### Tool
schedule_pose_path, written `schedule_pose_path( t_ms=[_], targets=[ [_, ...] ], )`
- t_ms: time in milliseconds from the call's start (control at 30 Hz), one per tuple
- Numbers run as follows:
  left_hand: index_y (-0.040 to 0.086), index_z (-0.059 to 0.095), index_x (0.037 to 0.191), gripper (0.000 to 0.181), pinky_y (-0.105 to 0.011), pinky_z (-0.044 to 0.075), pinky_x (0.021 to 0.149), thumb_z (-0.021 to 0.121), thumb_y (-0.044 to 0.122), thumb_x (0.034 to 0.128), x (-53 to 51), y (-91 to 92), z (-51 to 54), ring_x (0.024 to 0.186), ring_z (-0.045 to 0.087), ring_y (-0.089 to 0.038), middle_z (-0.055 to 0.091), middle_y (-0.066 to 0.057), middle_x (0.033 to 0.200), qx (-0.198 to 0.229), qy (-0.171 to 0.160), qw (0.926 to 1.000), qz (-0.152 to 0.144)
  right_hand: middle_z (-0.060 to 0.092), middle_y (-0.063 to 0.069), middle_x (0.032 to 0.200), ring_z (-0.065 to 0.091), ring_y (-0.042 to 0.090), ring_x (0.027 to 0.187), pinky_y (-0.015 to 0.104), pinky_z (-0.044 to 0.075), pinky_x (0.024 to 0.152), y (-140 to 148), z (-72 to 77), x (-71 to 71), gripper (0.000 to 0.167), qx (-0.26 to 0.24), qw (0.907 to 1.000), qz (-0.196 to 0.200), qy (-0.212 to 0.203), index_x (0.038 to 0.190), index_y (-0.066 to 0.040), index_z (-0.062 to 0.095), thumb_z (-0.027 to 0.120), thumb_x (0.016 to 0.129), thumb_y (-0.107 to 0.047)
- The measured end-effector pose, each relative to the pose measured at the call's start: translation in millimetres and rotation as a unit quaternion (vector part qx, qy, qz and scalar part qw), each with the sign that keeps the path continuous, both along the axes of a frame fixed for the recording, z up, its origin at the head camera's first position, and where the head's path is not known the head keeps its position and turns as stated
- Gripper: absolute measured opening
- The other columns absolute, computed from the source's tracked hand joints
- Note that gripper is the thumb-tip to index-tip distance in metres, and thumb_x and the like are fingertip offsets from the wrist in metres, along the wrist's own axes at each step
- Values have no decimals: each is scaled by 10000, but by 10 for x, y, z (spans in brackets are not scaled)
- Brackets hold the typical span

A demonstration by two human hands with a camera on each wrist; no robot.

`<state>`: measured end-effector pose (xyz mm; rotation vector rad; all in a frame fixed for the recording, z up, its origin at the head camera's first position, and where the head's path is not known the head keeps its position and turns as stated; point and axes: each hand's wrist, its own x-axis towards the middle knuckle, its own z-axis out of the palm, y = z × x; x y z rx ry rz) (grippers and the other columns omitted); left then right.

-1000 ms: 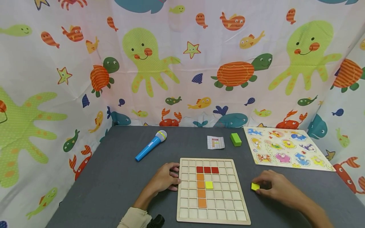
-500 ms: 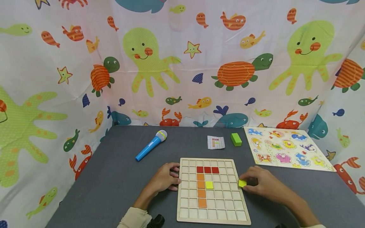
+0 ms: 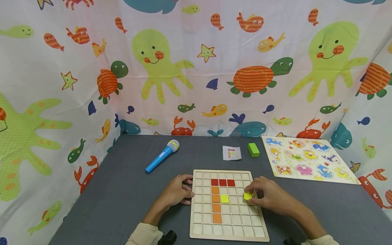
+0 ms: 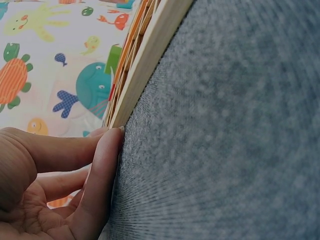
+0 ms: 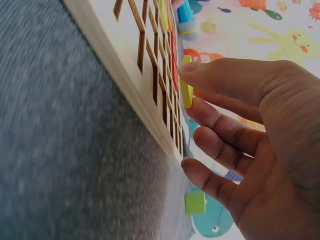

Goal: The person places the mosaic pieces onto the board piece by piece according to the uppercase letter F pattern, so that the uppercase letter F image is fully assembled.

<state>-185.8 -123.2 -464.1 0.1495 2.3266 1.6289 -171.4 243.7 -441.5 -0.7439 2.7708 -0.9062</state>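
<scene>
A wooden grid board (image 3: 229,233) lies on the dark table, with red squares (image 3: 223,182), orange squares (image 3: 216,207) and one yellow square (image 3: 224,198) in its cells. At its left edge, my left hand (image 3: 175,191) rests its fingertips against the wooden rim; in the left wrist view a fingertip (image 4: 112,145) touches the board's side. My right hand (image 3: 272,197) reaches over the right edge and pinches a yellow block (image 3: 247,196) between thumb and fingers. That yellow block (image 5: 187,90) appears just above the grid in the right wrist view.
Behind the board lie a small printed grid card (image 3: 231,153) and a green block (image 3: 253,149). A blue toy microphone (image 3: 162,156) is at the back left. An animal puzzle board (image 3: 309,158) occupies the back right, and a sea-creature curtain (image 3: 196,75) hangs behind the table.
My right hand has carried the yellow block leftward, from the table beside the board to above its right-hand cells. The left hand and the board stay where they were.
</scene>
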Motion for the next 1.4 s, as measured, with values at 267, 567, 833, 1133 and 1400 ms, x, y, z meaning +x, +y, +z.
schedule_pose_path(
  t_ms=[267, 567, 833, 1133, 1400],
  targets=[
    [-5, 540, 1492, 668, -359, 667, 619, 794, -79, 879, 0, 12, 3, 981, 655, -211, 583, -143, 1276, -41, 77, 10000, -1, 664, -129, 1055, 556, 85, 926, 258, 520, 744, -140, -16, -27, 275, -22, 9997, 240, 50, 1131, -198, 801, 850, 908, -351],
    [-11, 540, 1491, 662, -368, 668, 616, 789, -82, 881, 8, 2, -5, 987, 658, -213, 577, -147, 1268, 12, 99, 9999, -32, 666, -129, 1074, 578, 94, 1010, 314, 547, 845, -236, -66, -62, 234, -19, 9987, 501, 83, 1142, -189, 801, 834, 925, -269],
    [-12, 541, 1488, 656, -365, 667, 614, 790, -76, 885, 11, 2, -8, 987, 657, -213, 572, -147, 1266, -1, 105, 9999, -32, 673, -135, 1062, 578, 84, 975, 293, 533, 804, -306, -63, -70, 231, -7, 9987, 517, 45, 1138, -187, 802, 835, 924, -270],
    [-13, 542, 1488, 655, -367, 668, 615, 789, -71, 884, 10, 0, -8, 1005, 650, -216, 570, -144, 1267, 17, 98, 9999, -46, 698, -138, 1113, 589, 96, 1070, 377, 556, 926, -360, -74, -93, 221, 206, 9980, 573, 174, 1115, -222, 801, 849, 908, -285],
    [-12, 541, 1491, 658, -367, 669, 618, 791, -70, 885, 5, 1, -10, 1017, 650, -219, 572, -143, 1273, 20, 67, 10000, -39, 699, -145, 1112, 593, 100, 1074, 377, 557, 927, -366, -74, -80, 236, 198, 9981, 533, 231, 1121, -214, 799, 857, 902, -279]
  ],
)
